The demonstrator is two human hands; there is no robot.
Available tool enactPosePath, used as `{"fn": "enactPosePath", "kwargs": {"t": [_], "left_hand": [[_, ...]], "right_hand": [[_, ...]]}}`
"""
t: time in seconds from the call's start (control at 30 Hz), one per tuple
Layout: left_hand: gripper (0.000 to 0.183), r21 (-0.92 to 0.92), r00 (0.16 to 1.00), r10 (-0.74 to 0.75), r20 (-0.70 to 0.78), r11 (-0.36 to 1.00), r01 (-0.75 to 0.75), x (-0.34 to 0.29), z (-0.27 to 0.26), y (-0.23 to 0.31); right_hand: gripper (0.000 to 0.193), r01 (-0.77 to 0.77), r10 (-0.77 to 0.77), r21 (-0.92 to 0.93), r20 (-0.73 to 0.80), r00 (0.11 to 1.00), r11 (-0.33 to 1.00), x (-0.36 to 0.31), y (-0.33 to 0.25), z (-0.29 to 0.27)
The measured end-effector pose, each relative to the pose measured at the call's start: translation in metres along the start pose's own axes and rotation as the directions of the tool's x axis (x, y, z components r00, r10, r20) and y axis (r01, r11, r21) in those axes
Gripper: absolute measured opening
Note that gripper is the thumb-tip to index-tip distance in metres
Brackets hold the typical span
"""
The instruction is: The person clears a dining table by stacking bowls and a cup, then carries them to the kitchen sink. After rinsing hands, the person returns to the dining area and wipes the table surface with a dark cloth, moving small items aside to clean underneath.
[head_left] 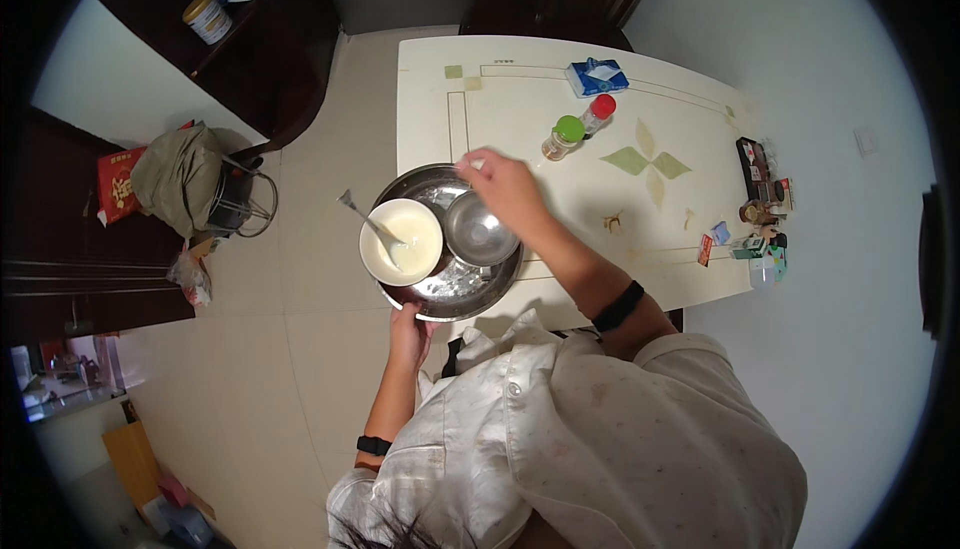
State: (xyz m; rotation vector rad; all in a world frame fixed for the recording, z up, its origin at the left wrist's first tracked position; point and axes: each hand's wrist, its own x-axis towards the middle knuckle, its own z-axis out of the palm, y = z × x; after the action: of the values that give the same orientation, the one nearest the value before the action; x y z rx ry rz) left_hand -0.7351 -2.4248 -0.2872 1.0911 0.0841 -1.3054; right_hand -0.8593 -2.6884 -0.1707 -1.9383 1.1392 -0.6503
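Observation:
A round, shiny metal tray (470, 301) overlaps the left edge of the table. On its left side stands a white bowl (366, 264) of pale creamy liquid, and a metal spoon (365, 211) leans out of it to the upper left. Beside that bowl is a smaller metal bowl (482, 233); its contents look clear or absent. My left hand (408, 334) is closed on the tray's near rim, thumb on top. My right hand (500, 187) reaches over the metal bowl to the far rim, its fingers pinched; what they hold, if anything, is hidden.
Two seasoning jars, one green-capped (563, 139) and one red-capped (600, 113), stand on the white table (520, 109) near a blue tissue pack (597, 77). Small bottles and boxes (765, 234) line the right wall. A stool (245, 199) with a draped cloth stands left.

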Motion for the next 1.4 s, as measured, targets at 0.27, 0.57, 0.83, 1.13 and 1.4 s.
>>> {"fn": "enactPosePath", "kwargs": {"t": [0.27, 0.57, 0.83, 1.13, 1.4], "left_hand": [[0.042, -0.074, 0.994, 0.063, -0.09, 0.995, -0.07, -0.006, 0.002, -0.003], [0.041, -0.105, 0.995, 0.086, -0.049, 0.99, -0.091, -0.012, 0.0, -0.015], [0.045, -0.067, 0.987, 0.094, -0.127, 0.992, -0.103, -0.016, 0.011, -0.026], [0.045, -0.133, 0.969, 0.17, -0.18, 0.972, -0.195, -0.043, 0.034, -0.042], [0.054, -0.153, 0.954, 0.184, -0.236, 0.963, -0.224, -0.086, 0.031, -0.073]], "right_hand": [[0.083, -0.097, -0.224, -0.597, -0.441, 0.869, 0.796, 0.062, 0.135, -0.054], [0.087, -0.164, 0.067, -0.5, -0.206, 0.976, 0.85, 0.088, 0.223, -0.066], [0.069, -0.081, 0.007, -0.462, -0.16, 0.987, 0.883, 0.065, 0.178, -0.128], [0.069, -0.182, 0.253, -0.535, 0.062, 0.965, 0.825, 0.122, 0.188, -0.134], [0.073, -0.03, 0.153, -0.665, 0.127, 0.98, 0.746, 0.13, 0.211, -0.136]]}}
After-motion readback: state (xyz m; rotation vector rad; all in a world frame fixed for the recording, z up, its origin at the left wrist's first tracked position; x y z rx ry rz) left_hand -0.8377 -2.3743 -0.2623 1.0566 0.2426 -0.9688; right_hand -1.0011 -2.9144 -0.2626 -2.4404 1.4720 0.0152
